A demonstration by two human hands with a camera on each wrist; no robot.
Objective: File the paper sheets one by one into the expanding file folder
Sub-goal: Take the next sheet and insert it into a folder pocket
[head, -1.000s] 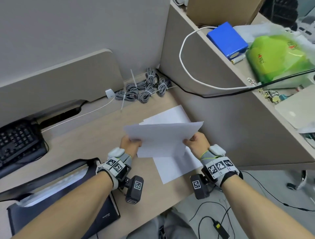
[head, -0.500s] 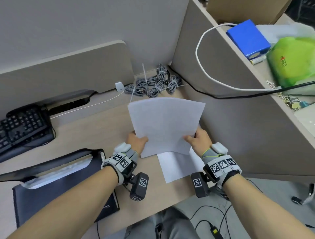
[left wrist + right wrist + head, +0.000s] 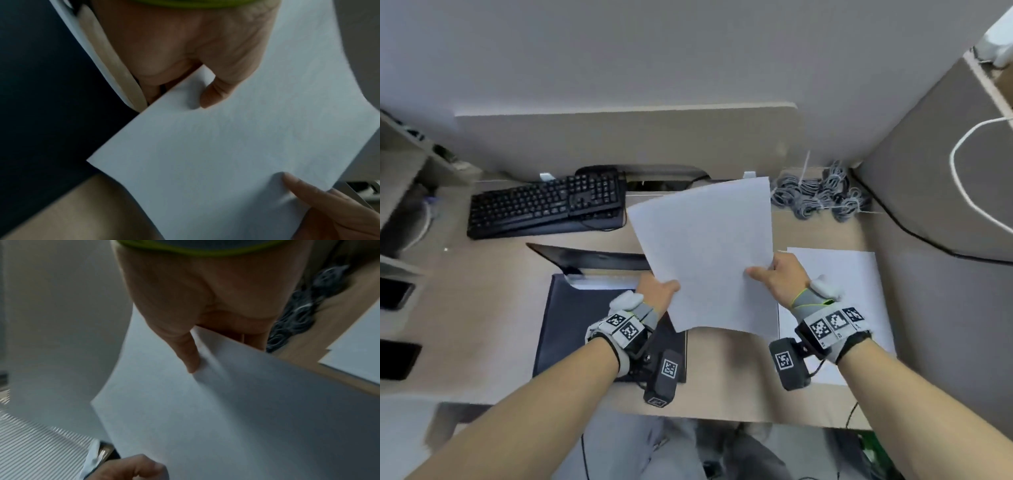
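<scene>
I hold one white paper sheet (image 3: 705, 253) up in the air with both hands, tilted, its far edge towards the wall. My left hand (image 3: 659, 291) pinches its left edge, thumb on top (image 3: 213, 95). My right hand (image 3: 779, 275) pinches its right edge, thumb on top (image 3: 190, 356). Under the sheet's left part lies the black expanding file folder (image 3: 571, 322), its flap open towards the keyboard and white paper showing in its mouth (image 3: 602, 281). The remaining paper stack (image 3: 852, 291) lies flat on the desk under my right wrist.
A black keyboard (image 3: 544, 205) sits behind the folder. Bundled grey cables (image 3: 822, 198) lie at the back right. A grey partition (image 3: 935, 192) with a white cord rises on the right. Dark phones (image 3: 395, 294) lie at the far left. The desk's front edge (image 3: 688, 414) runs below my wrists.
The sheet came off the stack, tipped upright and travelled left with both hands, now over the folder. My view swung left, bringing keyboard and folder to the centre.
</scene>
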